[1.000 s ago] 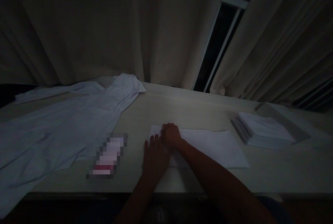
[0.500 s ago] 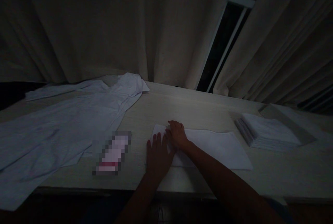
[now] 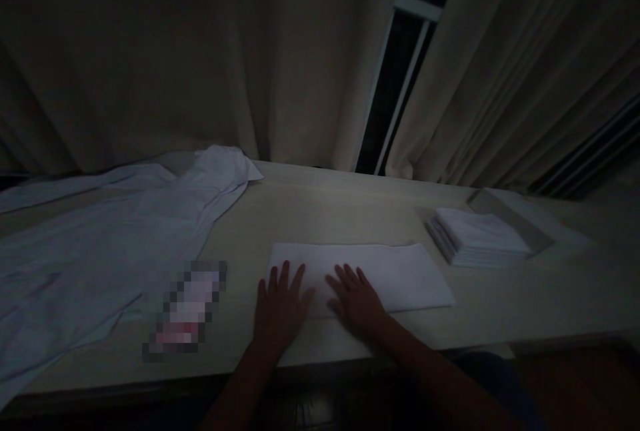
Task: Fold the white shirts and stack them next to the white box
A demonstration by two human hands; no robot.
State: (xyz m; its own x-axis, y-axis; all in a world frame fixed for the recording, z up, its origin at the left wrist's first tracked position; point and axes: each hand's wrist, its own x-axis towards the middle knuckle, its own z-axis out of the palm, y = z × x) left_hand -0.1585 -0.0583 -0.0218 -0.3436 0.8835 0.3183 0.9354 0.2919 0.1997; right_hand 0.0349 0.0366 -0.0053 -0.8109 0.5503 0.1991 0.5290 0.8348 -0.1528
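Note:
A white folded cloth [image 3: 385, 274] lies flat on the pale table [image 3: 325, 211] in front of me. My left hand [image 3: 280, 304] rests palm down on the cloth's near left corner, fingers spread. Just to its right, my right hand [image 3: 356, 299] presses flat on the cloth's near edge, fingers apart too. Neither hand grips anything. The room is dim.
A large pale shirt-like garment [image 3: 100, 251] is spread over the table's left side. A blurred-out small object [image 3: 183, 311] lies left of my left hand. A stack of folded white cloths [image 3: 475, 237] sits at the right beside a flat tray [image 3: 515, 217]. Curtains [image 3: 200, 51] hang behind.
My right hand has drawn back from the cloth's far left corner to its near edge and flattened out. The left hand stays on the cloth's left end. The view shifted a little.

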